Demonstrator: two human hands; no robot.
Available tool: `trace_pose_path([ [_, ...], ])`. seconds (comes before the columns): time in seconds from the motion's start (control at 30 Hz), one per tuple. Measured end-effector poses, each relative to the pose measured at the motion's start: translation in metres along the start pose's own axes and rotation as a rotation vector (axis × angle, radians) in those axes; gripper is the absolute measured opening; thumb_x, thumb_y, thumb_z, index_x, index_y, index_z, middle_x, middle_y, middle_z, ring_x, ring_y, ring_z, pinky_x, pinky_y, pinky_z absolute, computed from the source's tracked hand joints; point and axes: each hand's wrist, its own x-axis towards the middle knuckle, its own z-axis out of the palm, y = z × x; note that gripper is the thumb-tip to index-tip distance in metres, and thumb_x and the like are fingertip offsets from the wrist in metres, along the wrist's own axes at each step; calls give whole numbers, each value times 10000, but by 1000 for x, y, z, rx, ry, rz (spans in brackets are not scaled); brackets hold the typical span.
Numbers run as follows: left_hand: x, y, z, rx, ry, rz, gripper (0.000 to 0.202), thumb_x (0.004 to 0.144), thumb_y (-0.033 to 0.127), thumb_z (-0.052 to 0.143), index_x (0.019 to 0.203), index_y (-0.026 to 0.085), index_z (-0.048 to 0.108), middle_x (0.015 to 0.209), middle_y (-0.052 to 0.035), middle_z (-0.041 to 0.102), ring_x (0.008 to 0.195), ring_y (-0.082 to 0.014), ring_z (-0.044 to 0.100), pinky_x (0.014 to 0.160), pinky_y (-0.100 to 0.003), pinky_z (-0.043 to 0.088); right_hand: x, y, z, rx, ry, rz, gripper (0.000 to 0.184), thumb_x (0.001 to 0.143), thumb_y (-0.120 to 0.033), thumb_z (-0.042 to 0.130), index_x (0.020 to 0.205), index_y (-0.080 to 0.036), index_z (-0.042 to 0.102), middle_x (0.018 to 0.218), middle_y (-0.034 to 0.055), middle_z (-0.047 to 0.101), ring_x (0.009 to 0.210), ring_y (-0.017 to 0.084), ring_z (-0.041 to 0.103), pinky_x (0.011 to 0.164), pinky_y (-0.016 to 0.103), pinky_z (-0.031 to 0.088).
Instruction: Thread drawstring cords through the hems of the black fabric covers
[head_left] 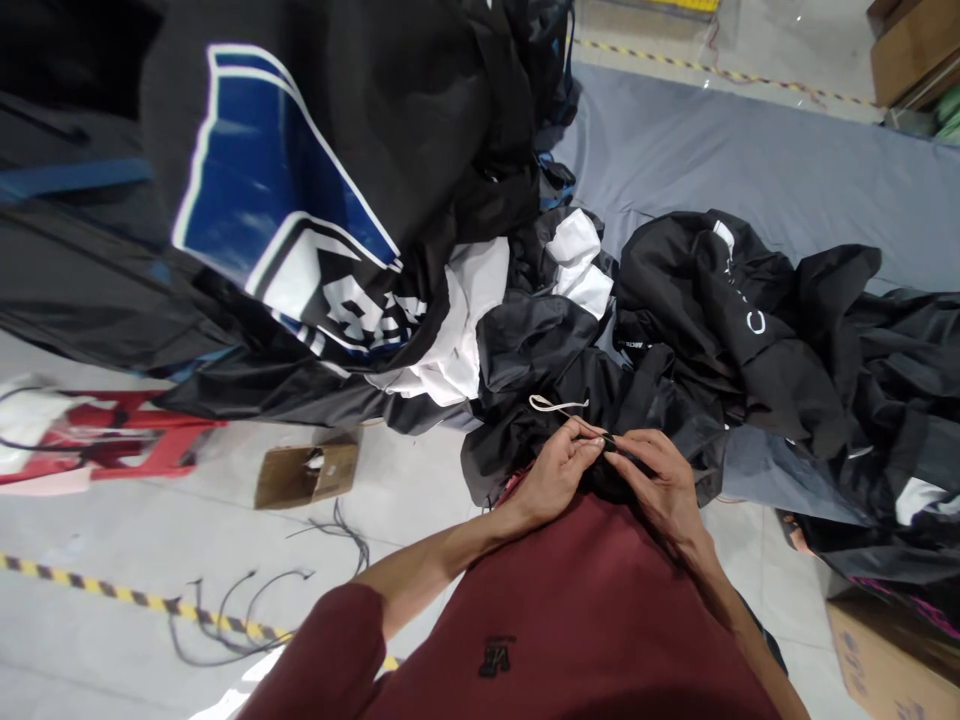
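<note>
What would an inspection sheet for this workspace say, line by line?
Surface: wrinkled grey sheet, partly covered by dark fabric.
Work pieces: black fabric beneath the hands; white cord loop just beyond the left hand; small dark piece at the fingertips, too small to identify.
Clutter: black garment with white lettering, crumpled; small open cardboard box on the floor.
Hands: left hand and right hand pinching close together.
Cables: loose dark cables on the floor.
Surroundings: yellow-and-black floor tape; larger cardboard box at lower right.

Left hand [553,470] and right hand [664,480] nearly meet — fingertips [587,449] pinched.
</note>
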Motion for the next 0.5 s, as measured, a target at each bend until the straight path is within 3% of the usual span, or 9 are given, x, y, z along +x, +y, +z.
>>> trace_pose_path([
  [0.17, 5, -2, -2, -186, -77, -138, 476, 864, 537, 892, 1070, 176, 660, 958, -42, 749, 851, -152, 676, 815, -268, 486, 4, 12, -11, 173, -106, 80, 190, 951, -459, 823, 1044, -299, 869, 1027, 59, 739, 968, 217, 691, 871, 356, 588],
  [0.3, 6, 1, 0, -338, -96, -162, 492, 806, 481, 959, 1060, 179, 665, 917, -35, 750, 829, -144, 668, 828, -272, 492, 9, 15, -11, 175, -114, 111, 290, 908, -569, 840, 950, -284, 872, 987, 63, 741, 942, 227, 703, 855, 354, 598],
  [0.4, 1, -1, 4, -380, -42, -140, 544, 747, 515, 990, 1040, 170, 690, 948, -55, 752, 839, -146, 665, 839, -278, 490, 9, 13, -6, 105, -69, 48, 307, 922, -593, 817, 906, -292, 876, 946, 75, 770, 885, 240, 740, 804, 347, 627],
  [0.5, 3, -12, 4, -406, 56, -147, 619, 630, 552, 1033, 983, 166, 703, 864, -32, 718, 753, -133, 626, 790, -276, 470, 12, 27, -1, 44, -8, -116, 264, 949, -563, 792, 949, -318, 890, 944, 81, 802, 818, 246, 777, 730, 322, 665],
])
